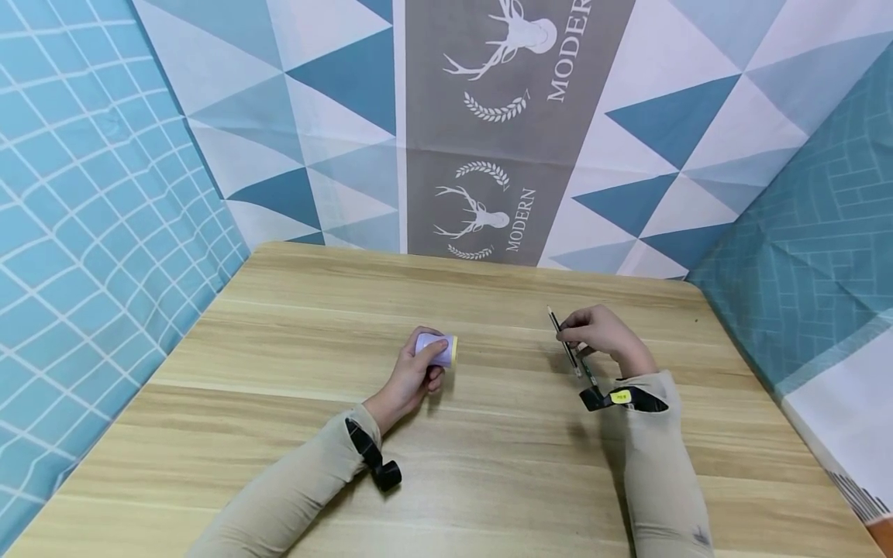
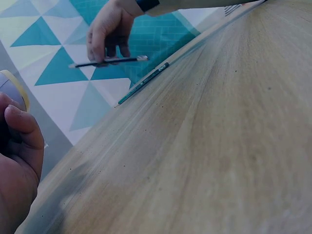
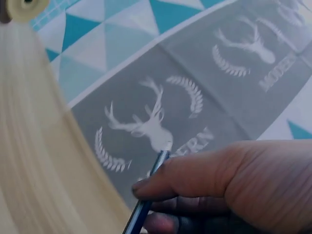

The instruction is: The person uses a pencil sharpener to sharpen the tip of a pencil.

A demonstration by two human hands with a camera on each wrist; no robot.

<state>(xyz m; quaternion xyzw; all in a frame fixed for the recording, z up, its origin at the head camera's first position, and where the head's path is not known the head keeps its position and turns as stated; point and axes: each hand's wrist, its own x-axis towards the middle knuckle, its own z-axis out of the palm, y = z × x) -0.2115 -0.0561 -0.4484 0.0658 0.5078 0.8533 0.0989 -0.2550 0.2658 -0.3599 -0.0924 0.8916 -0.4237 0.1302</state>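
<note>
My left hand (image 1: 412, 376) grips a lilac, barrel-shaped pencil sharpener (image 1: 436, 350), thumb across its side. Its yellow end (image 1: 455, 353) faces right, toward the other hand. In the right wrist view, a dark hole shows in that yellow end (image 3: 24, 10), at the top left corner. My right hand (image 1: 600, 333) pinches a dark pencil (image 1: 570, 356) between thumb and fingers, held above the table. The pencil's pale tip points away from me. A second, green pencil (image 2: 144, 84) lies on the table below the right hand, partly hidden by the wrist camera in the head view.
The wooden table (image 1: 516, 465) stretches around both hands. A patterned cloth (image 1: 481, 139) with deer heads hangs behind its far edge, and blue cloths stand to the left and right. Black wrist cameras are strapped over both sleeves.
</note>
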